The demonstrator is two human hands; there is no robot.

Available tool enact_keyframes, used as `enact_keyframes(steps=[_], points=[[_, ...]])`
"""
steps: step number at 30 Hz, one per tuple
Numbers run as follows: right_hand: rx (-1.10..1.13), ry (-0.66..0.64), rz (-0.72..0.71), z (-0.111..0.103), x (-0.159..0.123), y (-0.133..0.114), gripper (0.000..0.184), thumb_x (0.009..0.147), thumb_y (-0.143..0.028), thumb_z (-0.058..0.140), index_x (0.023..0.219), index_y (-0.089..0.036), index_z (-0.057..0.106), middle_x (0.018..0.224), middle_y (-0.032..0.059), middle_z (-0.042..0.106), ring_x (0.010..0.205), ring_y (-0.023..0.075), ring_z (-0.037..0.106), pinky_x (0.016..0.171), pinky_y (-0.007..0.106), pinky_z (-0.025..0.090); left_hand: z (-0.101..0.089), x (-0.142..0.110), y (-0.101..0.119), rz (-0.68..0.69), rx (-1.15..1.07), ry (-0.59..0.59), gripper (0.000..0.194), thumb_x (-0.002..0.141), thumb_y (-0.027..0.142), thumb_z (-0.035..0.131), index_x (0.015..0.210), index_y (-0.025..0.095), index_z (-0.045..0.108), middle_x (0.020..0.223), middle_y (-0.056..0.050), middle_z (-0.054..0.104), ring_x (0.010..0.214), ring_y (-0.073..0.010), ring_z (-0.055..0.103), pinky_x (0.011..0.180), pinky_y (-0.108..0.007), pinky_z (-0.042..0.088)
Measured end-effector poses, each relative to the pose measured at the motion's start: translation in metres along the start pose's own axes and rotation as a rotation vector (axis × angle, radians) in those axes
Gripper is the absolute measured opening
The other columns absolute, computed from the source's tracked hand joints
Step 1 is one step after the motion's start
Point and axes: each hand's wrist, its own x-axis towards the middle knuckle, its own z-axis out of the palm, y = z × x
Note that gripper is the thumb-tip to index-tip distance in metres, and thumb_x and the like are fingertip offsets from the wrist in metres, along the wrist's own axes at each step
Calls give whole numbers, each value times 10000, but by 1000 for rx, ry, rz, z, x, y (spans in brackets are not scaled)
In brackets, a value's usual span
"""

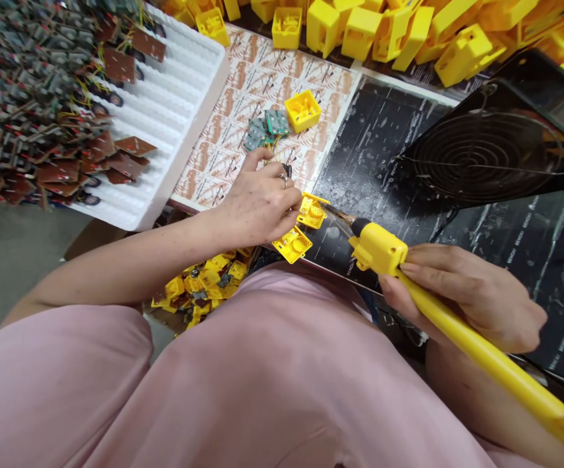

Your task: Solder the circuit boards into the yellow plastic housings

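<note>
My left hand [267, 195], a ring on one finger, is bent over the patterned board with its fingers curled. Its fingertips close on the edge of a small open yellow plastic casing [312, 212] with a round grille. A second yellow casing [292, 244] lies just below it at the table edge. In my right hand [467, 292] is a yellow-handled soldering iron [481, 357], its metal tip pointing left at the upper casing. Small green circuit boards [276, 122] with thin wires lie beyond my left hand, beside a yellow box [303, 110].
On the left, a white foam tray [179, 117] bears a dense pile of wired circuit boards [43, 97]. Yellow housings [360, 32] line the back. A black fan [477, 156] stands at right on the black mat [374, 136]. Yellow parts [208, 283] lie below the table edge.
</note>
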Motion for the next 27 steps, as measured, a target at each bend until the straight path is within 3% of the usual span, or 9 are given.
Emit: enact_keyframes(steps=[4,9,14,18,22,27], points=[[-144,45,-1,2,4,-4,441,892,-177,851,1297,-285,714,912,5,808,765,198,790,709,299,681,-1,0,0,-2,-13,-25,245,925,279,541,747,233,703,667,-9,601,916,-253,602,1150,-721,428],[-232,1,-15,1,9,-7,451,897,-212,856,1319,-279,711,937,4,827,750,198,797,712,277,669,-5,2,-1,19,-33,-41,232,935,260,540,749,235,676,676,1,582,928,-246,606,1172,-690,410],[-250,-47,-49,0,9,-3,468,919,-211,832,1360,-243,680,905,20,822,730,185,793,700,246,650,-9,-1,-2,54,-2,-57,283,1013,290,526,797,223,695,783,-5,692,966,-227,622,1203,-631,390],[-225,66,19,9,2,-2,550,881,-207,871,1393,-267,679,993,20,838,754,197,800,707,280,669,-1,-1,-7,-8,-52,37,237,998,272,548,879,251,752,738,7,685,923,-233,662,1162,-670,409],[-139,198,103,25,-7,2,486,885,-209,860,1338,-298,706,992,14,829,754,213,793,665,328,670,5,7,-8,-19,-15,52,288,1000,276,518,850,246,763,745,-6,693,915,-246,670,1123,-704,440],[38,218,57,33,-11,6,348,863,-110,828,1144,-281,714,839,0,780,690,204,759,605,332,653,1,16,-4,5,28,2,313,981,266,500,800,233,753,715,-13,673,891,-237,653,1116,-650,480]])
